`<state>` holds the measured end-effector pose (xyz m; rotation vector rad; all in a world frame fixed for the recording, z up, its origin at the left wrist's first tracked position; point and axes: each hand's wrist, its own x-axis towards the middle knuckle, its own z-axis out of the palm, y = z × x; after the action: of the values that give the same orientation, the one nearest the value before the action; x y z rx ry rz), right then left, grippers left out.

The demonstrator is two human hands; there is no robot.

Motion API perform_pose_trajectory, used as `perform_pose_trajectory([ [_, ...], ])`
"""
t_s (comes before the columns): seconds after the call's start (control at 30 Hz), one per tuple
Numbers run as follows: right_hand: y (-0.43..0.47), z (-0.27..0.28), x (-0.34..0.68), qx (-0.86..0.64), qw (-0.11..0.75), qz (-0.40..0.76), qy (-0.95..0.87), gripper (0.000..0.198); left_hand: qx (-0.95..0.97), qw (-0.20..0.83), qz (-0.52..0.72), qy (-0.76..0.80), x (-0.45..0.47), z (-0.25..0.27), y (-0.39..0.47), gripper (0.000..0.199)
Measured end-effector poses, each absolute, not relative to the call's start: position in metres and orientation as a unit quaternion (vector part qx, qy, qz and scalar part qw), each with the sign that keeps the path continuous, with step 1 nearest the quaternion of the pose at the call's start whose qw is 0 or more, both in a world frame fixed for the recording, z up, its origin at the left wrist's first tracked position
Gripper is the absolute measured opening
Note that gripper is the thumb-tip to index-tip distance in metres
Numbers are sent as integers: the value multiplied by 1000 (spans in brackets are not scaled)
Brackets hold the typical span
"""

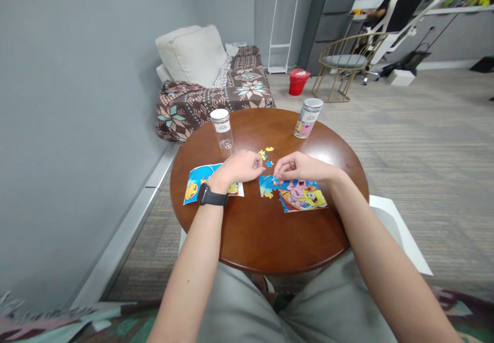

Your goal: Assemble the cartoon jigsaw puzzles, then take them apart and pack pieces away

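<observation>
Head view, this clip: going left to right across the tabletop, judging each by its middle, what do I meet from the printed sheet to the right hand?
Sheet → left hand → loose pieces → right hand.

Left hand [240,167]: clear jar [224,129] stood just beyond and slightly left, blocking that way; picture sheet [197,178] lay flat beneath and left, no height. Right hand [299,166]: printed jar [307,119] stood beyond, slightly right; part-joined puzzle [303,195] lay flat beneath and bodyward. Hand-to-hand gap was tight. Lane between jars was passable, just flat loose pieces [269,149]. Tabletop [250,237] bodyward was open.
</observation>
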<state>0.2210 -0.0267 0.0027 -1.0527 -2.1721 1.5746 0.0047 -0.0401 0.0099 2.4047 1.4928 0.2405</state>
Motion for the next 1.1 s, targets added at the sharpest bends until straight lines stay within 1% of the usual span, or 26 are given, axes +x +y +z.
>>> perform_pose_trajectory([
  [0.2,-28,5,219,-362,99,488,-788,23,865,232,50,442,6,14,-44,18],
  [0.43,-29,-1,215,-348,62,422,-835,20,863,271,13,425,4,13,-42,21],
  [0.6,-30,-2,214,-350,57,406,-843,17,864,277,12,420,4,15,-44,20],
  [0.83,-33,6,213,-342,28,397,-851,23,867,285,17,408,5,14,-42,20],
  [0.93,-33,7,213,-342,21,392,-854,22,868,284,19,406,5,12,-41,20],
  [1.1,-32,4,213,-325,28,399,-857,20,871,286,24,400,7,11,-41,17],
])
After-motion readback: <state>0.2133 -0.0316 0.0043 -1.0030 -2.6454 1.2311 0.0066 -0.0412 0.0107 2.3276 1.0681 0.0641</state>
